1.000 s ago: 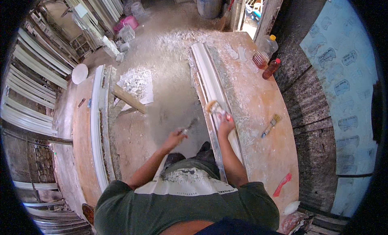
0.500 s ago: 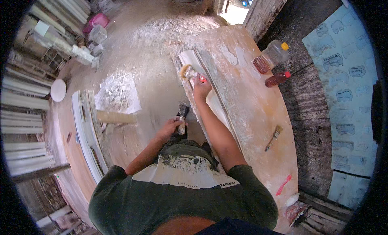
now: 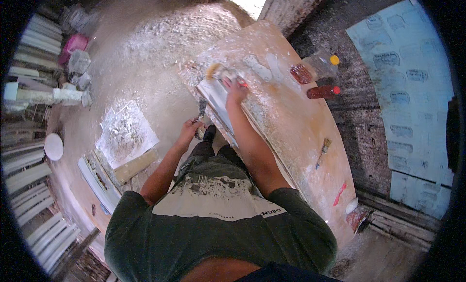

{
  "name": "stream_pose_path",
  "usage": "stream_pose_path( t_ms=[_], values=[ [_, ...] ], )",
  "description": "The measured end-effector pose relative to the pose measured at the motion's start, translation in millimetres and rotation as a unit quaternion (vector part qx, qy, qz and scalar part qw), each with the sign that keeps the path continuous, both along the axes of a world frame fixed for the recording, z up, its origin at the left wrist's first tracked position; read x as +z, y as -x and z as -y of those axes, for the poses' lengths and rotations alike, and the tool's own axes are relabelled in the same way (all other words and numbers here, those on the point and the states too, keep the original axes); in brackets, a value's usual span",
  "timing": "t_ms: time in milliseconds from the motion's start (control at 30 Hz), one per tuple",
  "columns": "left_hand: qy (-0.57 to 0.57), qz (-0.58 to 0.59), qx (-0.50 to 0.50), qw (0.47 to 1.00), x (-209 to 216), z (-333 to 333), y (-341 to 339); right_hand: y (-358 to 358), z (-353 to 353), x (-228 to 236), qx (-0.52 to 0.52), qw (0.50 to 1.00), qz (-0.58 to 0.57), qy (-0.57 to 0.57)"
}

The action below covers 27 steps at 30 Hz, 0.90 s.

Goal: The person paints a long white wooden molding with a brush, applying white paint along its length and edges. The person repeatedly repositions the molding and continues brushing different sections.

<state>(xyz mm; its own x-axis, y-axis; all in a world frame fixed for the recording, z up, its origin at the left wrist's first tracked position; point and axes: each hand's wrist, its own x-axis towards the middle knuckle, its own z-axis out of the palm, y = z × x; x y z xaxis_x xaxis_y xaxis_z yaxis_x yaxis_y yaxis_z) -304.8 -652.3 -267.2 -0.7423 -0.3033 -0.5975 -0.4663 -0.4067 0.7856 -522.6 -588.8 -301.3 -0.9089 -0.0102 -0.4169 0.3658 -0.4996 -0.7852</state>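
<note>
My right hand [image 3: 235, 92] is closed around a brush [image 3: 212, 71] with tan bristles and a white-smeared body. A bit of red shows by the fingers. The brush is at the far end of a long white moulding strip [image 3: 217, 98], which lies along the left edge of the tabletop [image 3: 301, 122]. Lower and to the left, my left hand [image 3: 188, 131] grips a putty-knife-like tool [image 3: 202, 107], its dark flat head pointing away from me and its handle whitish. That tool is held in the air beside the strip. Motion blurs the right fingers somewhat.
Two bottles of red liquid, a large one with a yellow cap [image 3: 302, 74] and a small one [image 3: 323, 92], lie at the table's right side near a loose brush [image 3: 324, 152]. A white-smeared sheet [image 3: 127, 134] and more mouldings [image 3: 97, 180] are at the left.
The brush has moved to the strip's far end. My left hand has moved left and farther forward with its tool. The whole view has shifted.
</note>
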Motion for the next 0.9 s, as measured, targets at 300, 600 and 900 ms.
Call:
stream_pose_path(
  t_ms=[300, 600, 900],
  values=[
    [-0.095, -0.087, 0.0, 0.992, 1, -30, 99, -8, -120, 44, 0.205, 0.955, -0.029, 0.214],
    [0.059, -0.222, -0.247, 0.941, -48, -127, 162, -52, -276, 49, 0.287, 0.937, -0.047, -0.192],
    [-0.021, -0.102, -0.412, 0.905, -7, -170, 179, -60, -293, 40, 0.164, 0.915, -0.146, -0.338]
  ],
)
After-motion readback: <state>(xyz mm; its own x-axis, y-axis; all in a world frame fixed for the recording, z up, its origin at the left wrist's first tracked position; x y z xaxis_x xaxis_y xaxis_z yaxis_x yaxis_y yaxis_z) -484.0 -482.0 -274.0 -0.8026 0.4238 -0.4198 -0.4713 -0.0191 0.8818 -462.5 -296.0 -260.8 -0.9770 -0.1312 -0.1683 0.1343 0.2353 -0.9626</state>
